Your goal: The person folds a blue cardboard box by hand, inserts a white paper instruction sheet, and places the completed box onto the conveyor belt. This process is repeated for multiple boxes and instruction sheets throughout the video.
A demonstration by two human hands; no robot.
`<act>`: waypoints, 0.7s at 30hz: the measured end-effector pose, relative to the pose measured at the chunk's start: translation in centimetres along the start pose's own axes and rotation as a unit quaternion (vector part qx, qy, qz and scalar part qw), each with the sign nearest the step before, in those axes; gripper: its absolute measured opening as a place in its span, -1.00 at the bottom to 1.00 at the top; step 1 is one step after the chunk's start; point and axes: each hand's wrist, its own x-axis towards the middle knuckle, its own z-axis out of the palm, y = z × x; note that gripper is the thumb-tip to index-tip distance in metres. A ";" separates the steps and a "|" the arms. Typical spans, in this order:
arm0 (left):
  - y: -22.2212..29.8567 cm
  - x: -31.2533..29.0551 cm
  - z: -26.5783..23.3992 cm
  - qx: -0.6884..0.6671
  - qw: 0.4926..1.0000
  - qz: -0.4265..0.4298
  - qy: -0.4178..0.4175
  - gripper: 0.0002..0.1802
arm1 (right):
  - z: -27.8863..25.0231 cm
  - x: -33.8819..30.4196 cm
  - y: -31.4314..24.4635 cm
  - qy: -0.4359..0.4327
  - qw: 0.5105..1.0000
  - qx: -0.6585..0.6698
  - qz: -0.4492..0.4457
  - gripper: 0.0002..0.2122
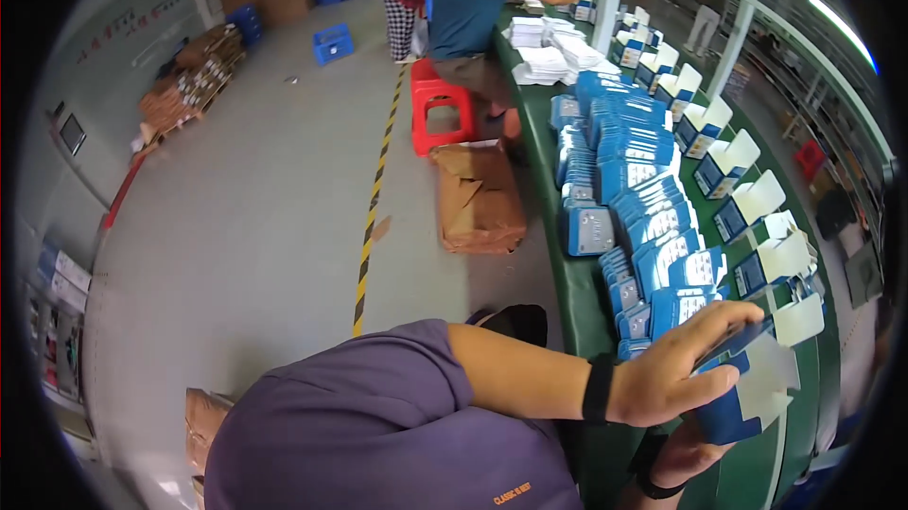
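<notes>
My left hand (673, 378) reaches out over the green bench, a black band round its wrist. Its thumb and fingers are closed on a flat blue pack (736, 342), partly hidden by the fingers, at the mouth of an open carton. That small blue-and-white carton (733, 415) is held from below by my right hand (689, 461), whose fingers are mostly hidden behind it. The carton's pale flaps stand open. Just beyond my left hand, rows of flat blue packs (653, 207) lie overlapped along the bench.
A line of open cartons (724, 170) stands along the right of the green bench (572, 297). White paper stacks (544, 61) lie farther up, near a person in a teal shirt (468, 0). A red stool (442, 113) and a brown carton (478, 203) stand beside the bench.
</notes>
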 end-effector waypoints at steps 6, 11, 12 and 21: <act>1.8 -0.9 0.7 0.236 0.966 0.101 0.017 -0.24 | 0.3 1.0 -1.8 0.010 0.995 -0.037 0.088 -0.15; 0.6 -0.5 1.6 0.112 0.989 0.091 0.043 -0.30 | 1.5 1.2 -2.4 0.081 0.987 0.089 0.111 -0.22; 0.5 -0.7 1.8 0.057 0.995 0.054 0.060 -0.32 | 1.6 1.3 -2.6 0.085 0.988 0.099 0.082 -0.25; 1.4 -1.3 1.2 0.107 0.991 0.067 0.050 -0.50 | -0.7 0.4 -1.2 0.033 0.996 0.074 0.038 -0.66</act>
